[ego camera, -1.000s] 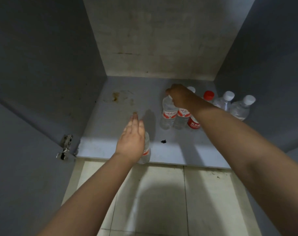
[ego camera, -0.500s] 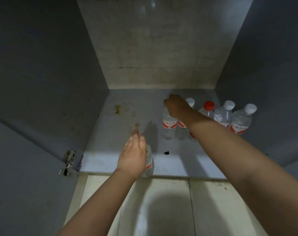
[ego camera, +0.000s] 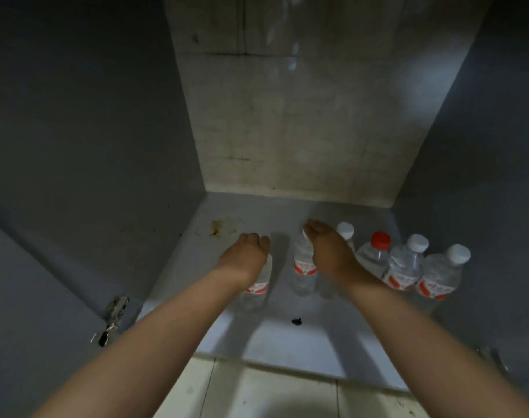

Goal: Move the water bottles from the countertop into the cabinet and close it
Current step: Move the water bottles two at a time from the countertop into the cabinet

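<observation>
I look into an open low cabinet [ego camera: 287, 342] with a grey floor. My left hand [ego camera: 245, 257] grips a clear water bottle [ego camera: 255, 291] with a red label from above, its fingers curled over the top; the bottle stands upright on the cabinet floor. Just to its right stands a second bottle [ego camera: 304, 268]. My right hand [ego camera: 329, 251] lies over its cap with the fingers stretched out. Behind my right wrist and to its right stand several more bottles, one white-capped [ego camera: 345, 230], one red-capped [ego camera: 381, 240], two white-capped [ego camera: 417, 242] at the right wall.
The cabinet's left door [ego camera: 30, 297] stands open on a metal hinge [ego camera: 113, 315]. A brown stain [ego camera: 218, 229] marks the floor at the back left, and a small black speck [ego camera: 296, 321] lies near the front. Pale floor tiles [ego camera: 272, 393] run below the cabinet edge.
My left hand has carried its bottle from the cabinet's front edge deeper in, beside the right hand's bottle. The right hand's fingers have straightened over the cap.
</observation>
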A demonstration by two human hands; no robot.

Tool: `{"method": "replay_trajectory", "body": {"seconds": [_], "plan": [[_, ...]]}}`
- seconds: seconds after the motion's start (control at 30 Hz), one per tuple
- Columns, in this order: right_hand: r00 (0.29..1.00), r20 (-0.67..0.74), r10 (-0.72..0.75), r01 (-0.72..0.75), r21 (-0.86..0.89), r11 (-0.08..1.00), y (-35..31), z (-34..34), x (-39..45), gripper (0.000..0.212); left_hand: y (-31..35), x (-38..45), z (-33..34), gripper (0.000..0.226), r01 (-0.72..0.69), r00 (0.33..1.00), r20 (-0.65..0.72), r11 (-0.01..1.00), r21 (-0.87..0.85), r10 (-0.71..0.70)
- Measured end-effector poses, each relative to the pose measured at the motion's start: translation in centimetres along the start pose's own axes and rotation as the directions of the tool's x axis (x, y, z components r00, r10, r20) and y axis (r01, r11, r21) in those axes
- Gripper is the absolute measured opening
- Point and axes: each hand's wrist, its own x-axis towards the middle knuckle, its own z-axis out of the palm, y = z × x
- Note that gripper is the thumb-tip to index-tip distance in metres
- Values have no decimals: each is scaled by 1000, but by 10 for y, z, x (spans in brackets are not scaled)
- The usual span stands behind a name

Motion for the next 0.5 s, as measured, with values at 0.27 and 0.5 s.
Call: {"method": "replay_trajectory", "body": {"seconds": [0.27,0.5], "plan": [[1000,-22,11,-10,32,999,2,3,-2,59,11,58,-2,44,-73,991,-113,997,27,75],[999,-19,29,-28,48,998,1,7,0,61,18,84,4,39,-57,993,-100,998,-17,55]]}}
